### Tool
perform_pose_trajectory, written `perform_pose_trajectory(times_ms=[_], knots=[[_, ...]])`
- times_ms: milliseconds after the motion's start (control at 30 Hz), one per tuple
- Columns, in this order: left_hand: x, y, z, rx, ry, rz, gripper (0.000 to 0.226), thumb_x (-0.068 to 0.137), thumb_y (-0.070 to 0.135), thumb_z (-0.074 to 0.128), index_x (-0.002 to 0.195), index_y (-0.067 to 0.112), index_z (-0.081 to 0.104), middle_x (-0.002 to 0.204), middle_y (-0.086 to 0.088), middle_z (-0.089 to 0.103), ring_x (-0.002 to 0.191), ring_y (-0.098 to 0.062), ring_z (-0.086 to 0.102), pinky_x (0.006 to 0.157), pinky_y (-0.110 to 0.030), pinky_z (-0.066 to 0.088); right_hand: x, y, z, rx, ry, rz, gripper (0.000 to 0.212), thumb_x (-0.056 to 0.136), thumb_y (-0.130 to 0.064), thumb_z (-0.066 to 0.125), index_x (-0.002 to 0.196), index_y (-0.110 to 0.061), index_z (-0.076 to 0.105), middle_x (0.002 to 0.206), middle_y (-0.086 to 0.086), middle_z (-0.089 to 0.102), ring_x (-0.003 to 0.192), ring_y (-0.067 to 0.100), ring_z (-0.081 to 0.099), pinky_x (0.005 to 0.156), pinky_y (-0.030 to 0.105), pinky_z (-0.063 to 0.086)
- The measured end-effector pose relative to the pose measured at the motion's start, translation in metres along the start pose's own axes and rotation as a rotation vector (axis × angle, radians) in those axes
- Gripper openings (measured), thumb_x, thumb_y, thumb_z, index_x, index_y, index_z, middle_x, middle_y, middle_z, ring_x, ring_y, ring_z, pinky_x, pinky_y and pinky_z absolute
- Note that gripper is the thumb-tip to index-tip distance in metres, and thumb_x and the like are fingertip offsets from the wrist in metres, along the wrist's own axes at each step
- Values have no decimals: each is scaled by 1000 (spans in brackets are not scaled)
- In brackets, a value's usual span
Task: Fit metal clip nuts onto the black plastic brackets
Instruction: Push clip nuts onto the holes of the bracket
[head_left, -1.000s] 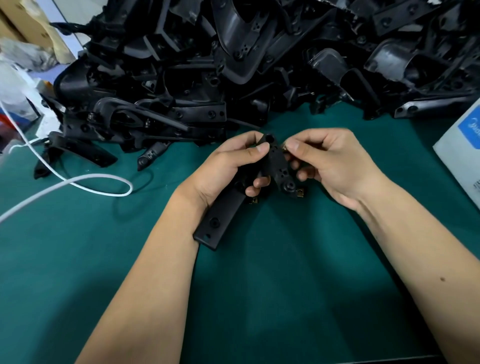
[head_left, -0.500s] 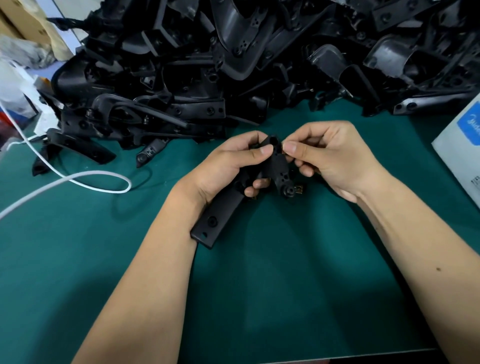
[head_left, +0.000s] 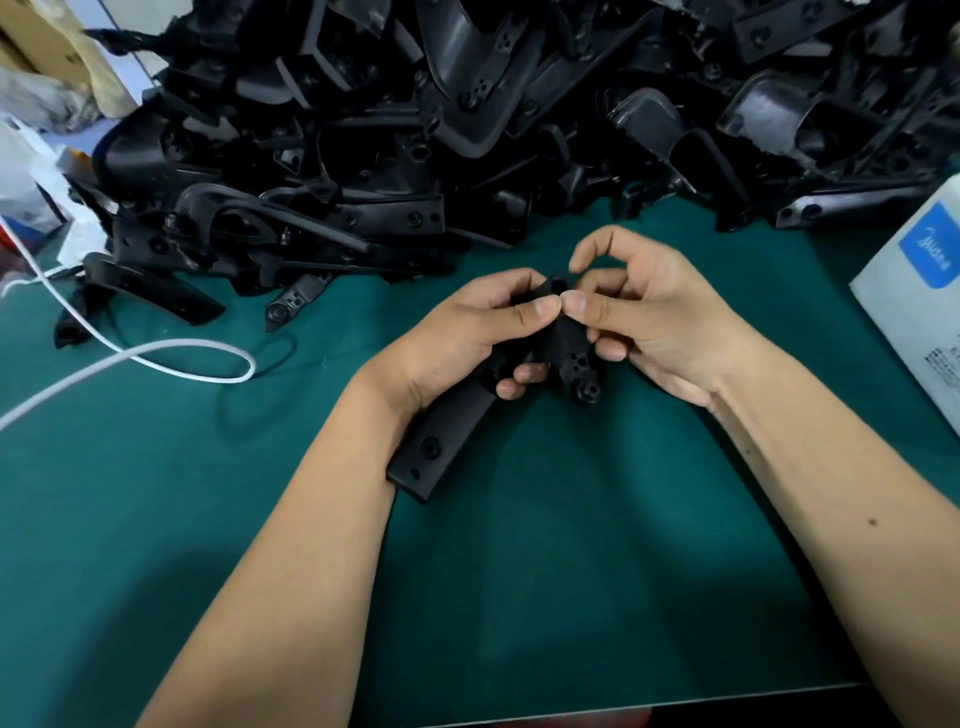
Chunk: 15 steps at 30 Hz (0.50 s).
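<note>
Both hands held one black bracket (head_left: 566, 353) above the green tabletop (head_left: 156, 493): left hand (head_left: 467, 332) fingers wrapped it, right hand (head_left: 644, 322) fingers pinched its top.

Matt black plastic bracket (head_left: 441, 447), heap of glossy black plastic parts (head_left: 467, 130), smooth matt green table mat (head_left: 156, 519), smooth white cable (head_left: 156, 353), white cardboard box (head_left: 914, 306)

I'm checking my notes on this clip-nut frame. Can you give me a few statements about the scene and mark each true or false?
1. Both hands hold one black bracket. True.
2. The left hand lies flat on the mat. False: it grips the bracket.
3. A white cable loops on the green mat, left of the hands. True.
4. The bracket pile lies nearer than the right hand. False: it lies beyond.
</note>
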<state>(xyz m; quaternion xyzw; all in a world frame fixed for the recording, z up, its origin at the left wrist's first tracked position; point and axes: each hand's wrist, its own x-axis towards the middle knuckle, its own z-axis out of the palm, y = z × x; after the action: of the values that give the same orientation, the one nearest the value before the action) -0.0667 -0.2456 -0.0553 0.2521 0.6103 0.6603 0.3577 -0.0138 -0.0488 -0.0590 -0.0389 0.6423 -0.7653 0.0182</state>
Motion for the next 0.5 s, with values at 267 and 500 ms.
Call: perform_pose_trajectory(times_ms=[267,500], knots=[[2,-5,-8,-107,26,102,12,106,14,52,113,6,49,89,-15,58,60,-19,47,46,-24,35,5,0,2,22,209,22,25,96,-35,68,88,-12,65,67,4,67,54,13,54,45,22,41],[0,-6,-19,-226,54,182,25,100,14,58,123,16,67,91,-4,65,64,-17,55,50,-21,40,-5,-12,-36,-933,-146,75,25,68,-44,90,85,-30,78,74,-5,71,59,2,54,57,18,45]])
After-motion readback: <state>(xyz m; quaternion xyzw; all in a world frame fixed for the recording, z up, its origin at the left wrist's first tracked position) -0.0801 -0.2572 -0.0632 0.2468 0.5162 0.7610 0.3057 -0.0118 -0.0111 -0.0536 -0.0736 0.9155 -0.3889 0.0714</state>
